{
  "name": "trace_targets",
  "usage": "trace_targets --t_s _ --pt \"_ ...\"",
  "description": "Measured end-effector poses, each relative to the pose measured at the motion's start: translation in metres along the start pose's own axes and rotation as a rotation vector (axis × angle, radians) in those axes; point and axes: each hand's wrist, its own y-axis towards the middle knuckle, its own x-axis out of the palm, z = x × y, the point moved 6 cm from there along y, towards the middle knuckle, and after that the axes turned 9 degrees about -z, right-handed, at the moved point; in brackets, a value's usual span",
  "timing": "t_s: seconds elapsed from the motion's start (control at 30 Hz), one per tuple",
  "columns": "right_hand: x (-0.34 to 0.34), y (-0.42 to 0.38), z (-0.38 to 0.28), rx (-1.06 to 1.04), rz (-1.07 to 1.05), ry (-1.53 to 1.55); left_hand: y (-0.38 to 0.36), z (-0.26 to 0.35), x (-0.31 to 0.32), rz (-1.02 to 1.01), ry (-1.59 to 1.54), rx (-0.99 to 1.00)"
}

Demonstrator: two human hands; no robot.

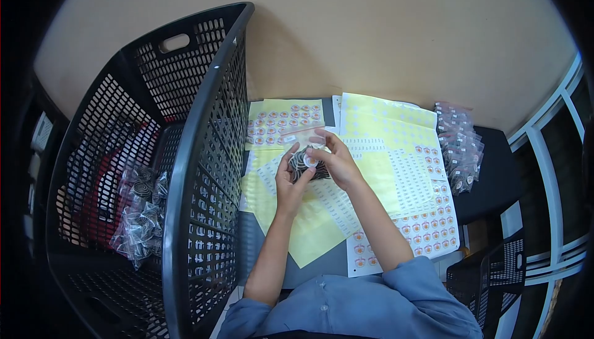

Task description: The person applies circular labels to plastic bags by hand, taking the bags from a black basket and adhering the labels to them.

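Note:
Both my hands are on a small clear zip bag (301, 167) filled with dark coiled items whose kind I cannot make out. My left hand (291, 181) grips the bag's left side, its thumb against the front. From the right, my right hand (337, 162) has its fingers at the bag's upper edge and its thumb over a round white sticker (310, 160) on the front. A reddish zip strip crosses the bag's top. Below the bag lie yellow backing sheets (312, 246) and printed label sheets (411, 181).
A tall black plastic basket (213, 91) stands at left, with several filled clear bags (143, 215) inside. More filled bags (456, 147) are piled at the table's right. A sheet of round orange stickers (402, 240) lies by my right forearm. A wall rises behind.

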Motion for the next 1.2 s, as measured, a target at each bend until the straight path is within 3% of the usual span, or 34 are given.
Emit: trace_targets --t_s 0.07,0.13,0.2,0.4,0.73,0.87,1.07,1.13,1.2 --pt "0.004 -0.01 -0.005 -0.05 -0.008 0.011 -0.001 0.001 -0.005 0.061 -0.207 0.048" --pt "0.007 -0.017 -0.007 -0.098 -0.016 0.023 -0.001 0.003 -0.006 0.064 -0.201 0.055" --pt "0.008 -0.022 -0.011 -0.161 0.027 -0.126 -0.001 0.003 -0.006 0.068 -0.356 0.049" --pt "0.021 -0.031 -0.012 -0.2 0.02 -0.232 -0.003 -0.011 -0.023 0.254 -0.217 -0.011" --pt "0.02 -0.03 -0.003 -0.266 0.035 -0.061 -0.006 -0.006 -0.021 0.269 -0.118 0.053" --pt "0.022 -0.031 -0.008 -0.246 0.065 -0.062 -0.009 0.002 -0.017 0.267 0.101 0.114" --pt "0.019 -0.028 -0.002 -0.197 0.017 0.085 -0.008 -0.002 -0.018 0.24 -0.138 0.103" --pt "0.018 -0.024 0.008 -0.063 -0.048 0.26 -0.008 -0.007 -0.019 0.231 -0.213 0.089" --pt "0.02 -0.025 0.007 -0.071 -0.056 0.221 -0.007 -0.011 -0.021 0.249 -0.235 0.063"
